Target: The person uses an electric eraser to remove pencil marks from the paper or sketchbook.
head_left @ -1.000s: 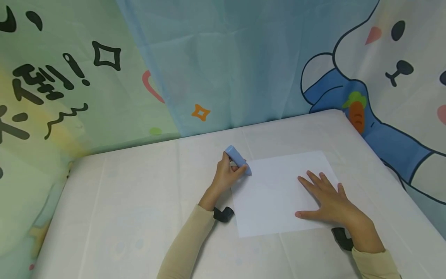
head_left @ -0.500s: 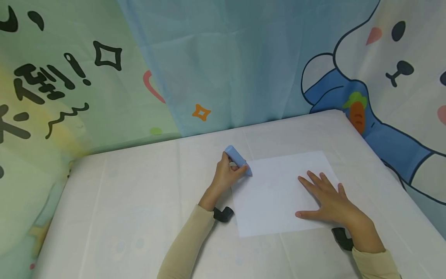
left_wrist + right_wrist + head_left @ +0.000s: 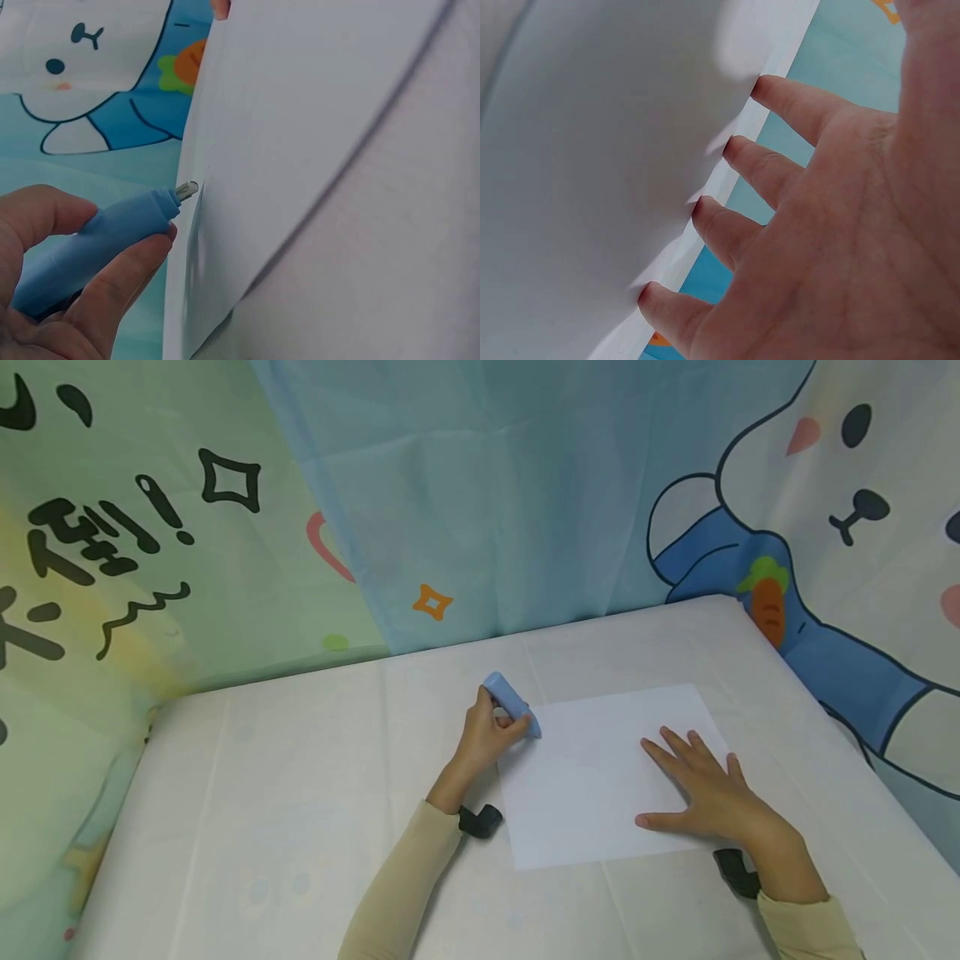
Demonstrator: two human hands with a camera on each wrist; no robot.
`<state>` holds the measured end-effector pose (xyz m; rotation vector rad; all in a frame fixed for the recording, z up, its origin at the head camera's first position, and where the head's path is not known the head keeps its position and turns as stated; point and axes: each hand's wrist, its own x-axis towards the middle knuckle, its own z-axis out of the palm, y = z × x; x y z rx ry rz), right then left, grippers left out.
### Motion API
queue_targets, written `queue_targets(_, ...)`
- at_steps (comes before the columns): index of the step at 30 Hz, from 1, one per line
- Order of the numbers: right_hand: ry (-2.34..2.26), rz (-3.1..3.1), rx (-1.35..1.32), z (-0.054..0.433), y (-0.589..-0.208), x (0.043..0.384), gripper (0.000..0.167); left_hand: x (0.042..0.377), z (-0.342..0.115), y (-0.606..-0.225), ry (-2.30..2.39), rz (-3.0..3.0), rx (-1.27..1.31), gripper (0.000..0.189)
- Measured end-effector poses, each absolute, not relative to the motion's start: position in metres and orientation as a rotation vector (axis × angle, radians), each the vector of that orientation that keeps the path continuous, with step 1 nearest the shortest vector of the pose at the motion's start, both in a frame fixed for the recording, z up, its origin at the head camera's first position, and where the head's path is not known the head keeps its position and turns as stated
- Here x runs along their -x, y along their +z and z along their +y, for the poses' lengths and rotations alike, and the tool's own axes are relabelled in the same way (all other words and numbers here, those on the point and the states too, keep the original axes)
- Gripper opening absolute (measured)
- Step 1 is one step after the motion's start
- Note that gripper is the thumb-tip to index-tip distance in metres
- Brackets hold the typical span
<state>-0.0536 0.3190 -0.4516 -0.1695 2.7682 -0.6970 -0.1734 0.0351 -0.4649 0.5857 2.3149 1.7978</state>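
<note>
My left hand (image 3: 487,735) grips a light blue electric eraser (image 3: 508,697) at the far left corner of a white sheet of paper (image 3: 585,777). In the left wrist view the eraser (image 3: 97,244) is pinched between thumb and fingers. Its narrow, greyish tip points toward the paper (image 3: 300,112); whether it touches the sheet I cannot tell. My right hand (image 3: 708,793) rests on the right side of the sheet with its fingers spread. Seen from the right wrist, the fingertips of this hand (image 3: 832,247) touch the paper (image 3: 592,187).
A white cloth covers the table (image 3: 285,793) under the paper. Behind it hangs a printed curtain (image 3: 510,510) with a cartoon bear on the right. Dark wrist mounts (image 3: 482,821) sit at both wrists, close to the tabletop.
The electric eraser's lower end shifts very slightly back and forth. Otherwise both hands and the paper keep their places.
</note>
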Motion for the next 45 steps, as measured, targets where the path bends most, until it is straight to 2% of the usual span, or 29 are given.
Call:
queue_targets(18,-0.694,2.768,0.163,0.3189,-0.4521,0.0536,0.111,0.1749,0.0346,-0.4634,1.747,2.319,-0.597,0.041)
queue_targets(45,-0.704,2.774,0.166,0.3182,-0.4516,0.0536,0.111,0.175,0.0338,-0.4664,1.723,2.328,-0.7,0.039)
